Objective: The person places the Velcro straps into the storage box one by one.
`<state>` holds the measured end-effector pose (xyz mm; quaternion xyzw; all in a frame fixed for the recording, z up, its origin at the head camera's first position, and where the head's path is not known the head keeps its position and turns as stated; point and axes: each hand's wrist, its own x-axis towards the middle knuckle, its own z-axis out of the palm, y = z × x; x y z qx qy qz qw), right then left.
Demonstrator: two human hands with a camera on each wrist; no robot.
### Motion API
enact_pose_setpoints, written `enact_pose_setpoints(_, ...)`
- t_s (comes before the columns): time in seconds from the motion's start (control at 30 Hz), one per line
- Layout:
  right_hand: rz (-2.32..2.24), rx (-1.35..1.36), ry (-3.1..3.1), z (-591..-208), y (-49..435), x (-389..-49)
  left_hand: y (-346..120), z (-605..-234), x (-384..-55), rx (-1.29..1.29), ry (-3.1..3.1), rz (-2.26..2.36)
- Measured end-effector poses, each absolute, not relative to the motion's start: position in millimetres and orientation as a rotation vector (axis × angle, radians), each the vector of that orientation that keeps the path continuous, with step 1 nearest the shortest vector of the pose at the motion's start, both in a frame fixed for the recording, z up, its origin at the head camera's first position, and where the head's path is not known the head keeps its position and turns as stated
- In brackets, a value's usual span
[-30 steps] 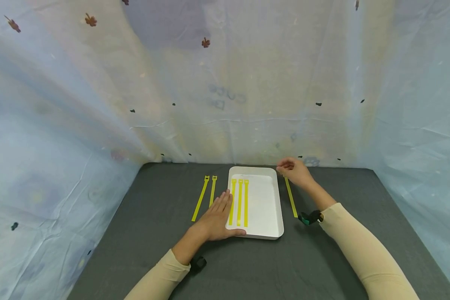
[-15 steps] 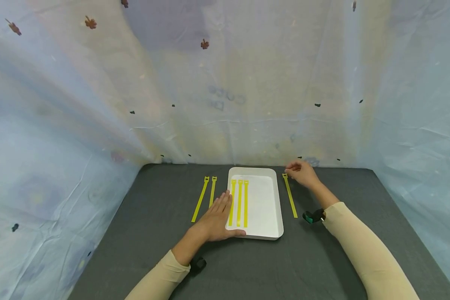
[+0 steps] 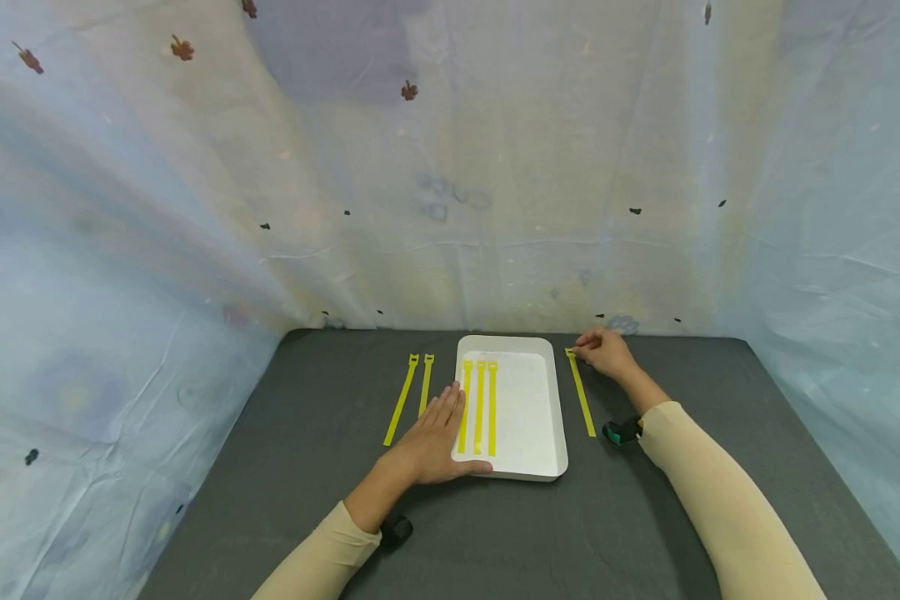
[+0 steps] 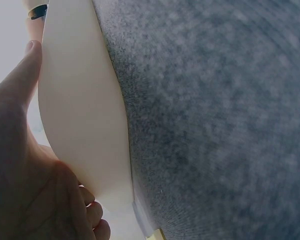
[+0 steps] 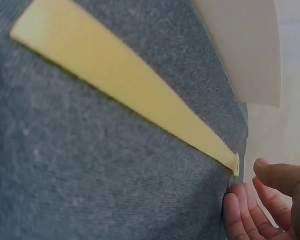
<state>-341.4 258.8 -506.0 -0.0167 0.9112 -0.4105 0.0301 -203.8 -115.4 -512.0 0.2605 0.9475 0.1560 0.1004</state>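
My left hand (image 3: 429, 437) rests with straight fingers along the left rim of a white rectangular tray (image 3: 528, 465), its thumb over the front rim. In the left wrist view, the palm touches the tray's outer wall (image 4: 85, 110). Three yellow cable straps (image 3: 492, 408) with slotted heads lie lengthwise inside the tray. Right of the tray, another yellow cable strap (image 3: 582, 398) lies flat on the dark cloth. My right hand (image 3: 603, 352) is at that strap's slotted far end. In the right wrist view, its thumb and fingers (image 5: 233, 210) stand apart beside the strap's head.
Two more yellow cable straps (image 3: 401, 400) lie left of the tray, one partly behind the left hand. Dark grey cloth (image 3: 540, 542) covers the table. A patterned curtain (image 3: 525, 208) hangs along the back and sides.
My right hand has moved from above the right strap's head to its right side, uncovering the head, then lowered to it. The left hand and tray have stayed in place.
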Motion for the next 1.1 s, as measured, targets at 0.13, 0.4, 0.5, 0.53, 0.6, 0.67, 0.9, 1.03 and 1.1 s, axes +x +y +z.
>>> enact_pose_setpoints(0.13,-1.266,-0.028,2.802,-508,257,-342,-117,-519,-206,0.773,2.804,0.489)
enact_pose_setpoints(0.4,-1.283,-0.035,2.802,-514,257,-345,-117,-524,-208,0.763,2.809,0.511)
enact_pose_setpoints(0.5,-1.283,-0.042,2.801,-517,258,-346,-117,-524,-208,0.759,2.807,0.504)
enact_pose_setpoints(0.53,-1.280,-0.045,2.802,-518,258,-346,-117,-524,-208,0.760,2.808,0.502)
enact_pose_setpoints(0.6,-1.282,-0.044,2.804,-518,258,-346,-117,-525,-208,0.759,2.809,0.496)
enact_pose_setpoints(0.67,-1.282,-0.040,2.809,-519,256,-345,-118,-526,-208,0.761,2.810,0.494)
enact_pose_setpoints(0.9,-1.288,-0.024,2.813,-521,251,-346,-119,-522,-206,0.766,2.806,0.514)
enact_pose_setpoints(1.03,-1.283,-0.024,2.827,-523,251,-346,-120,-522,-205,0.787,2.809,0.548)
enact_pose_setpoints(1.1,-1.274,-0.023,2.832,-524,251,-346,-121,-524,-205,0.793,2.813,0.552)
